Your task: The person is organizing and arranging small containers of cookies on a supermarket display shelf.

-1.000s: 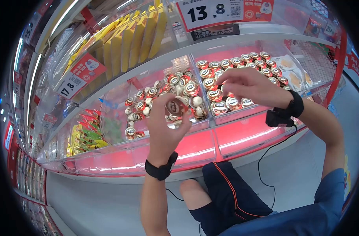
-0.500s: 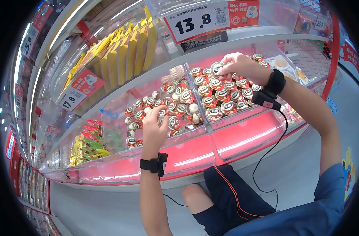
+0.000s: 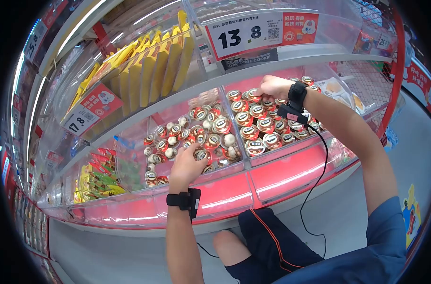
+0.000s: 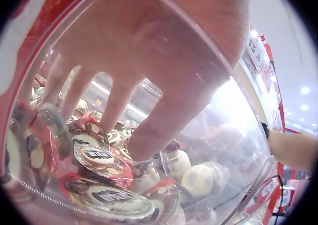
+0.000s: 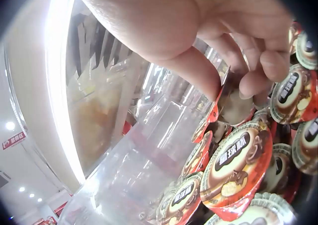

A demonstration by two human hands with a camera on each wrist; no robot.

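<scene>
In the head view my right hand is at the back left of the right bin. Its thumb and fingers pinch a small chocolate snack cup, set low among the other cups. The printed lids near it mostly face up. My left hand reaches over the front wall into the left bin, fingers spread and pointing down. In the left wrist view its fingertips come down beside a loose snack cup with a red edge, and nothing is held. Some cups there lie upside down, showing pale bottoms.
A clear divider separates the two bins, and a clear front wall runs along them. Above hang a 13.8 price sign and a shelf edge. Yellow packets stand at upper left. A cable dangles from the right wrist.
One second ago the left hand held up a cup; it now holds none and is lower in the left bin. The right hand, empty then, took a cup and has lowered it among the right bin's cups.
</scene>
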